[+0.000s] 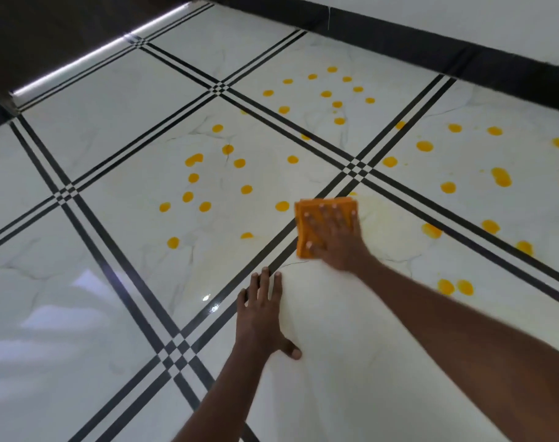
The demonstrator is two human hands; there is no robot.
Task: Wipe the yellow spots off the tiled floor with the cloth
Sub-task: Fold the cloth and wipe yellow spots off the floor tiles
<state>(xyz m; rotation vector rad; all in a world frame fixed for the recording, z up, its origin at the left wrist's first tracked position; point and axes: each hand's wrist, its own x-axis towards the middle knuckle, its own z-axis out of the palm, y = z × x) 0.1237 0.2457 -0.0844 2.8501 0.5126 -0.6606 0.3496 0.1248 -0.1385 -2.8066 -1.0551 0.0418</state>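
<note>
Step in hand: wiping, partway through, by my judgement; the right hand (331,240) presses the cloth (326,226) flat onto the tiled floor (118,314) with fingers spread apart on top of it, not clamped round it; the hand is blurred, so the direction of its stroke cannot be told.
Cloth: orange, folded to a rough square, lying on the near right tile just beside the dark grout lines (265,250); a faint yellowish smear shows on the floor around it.
Left hand: the left hand (264,317) lies palm down and open on the floor nearer the person, holding nothing, apparently bracing the body.
Yellow spots: many remain; a cluster (195,177) on the tile to the left of the cloth, another on the far tile (326,94), more to the right (500,177); the nearest spot (282,206) sits just beside the cloth's left edge.
Next move: likely a firm sweep left over that nearest spot, keeping the cloth flat; the cloth may smear rather than lift once loaded.
</note>
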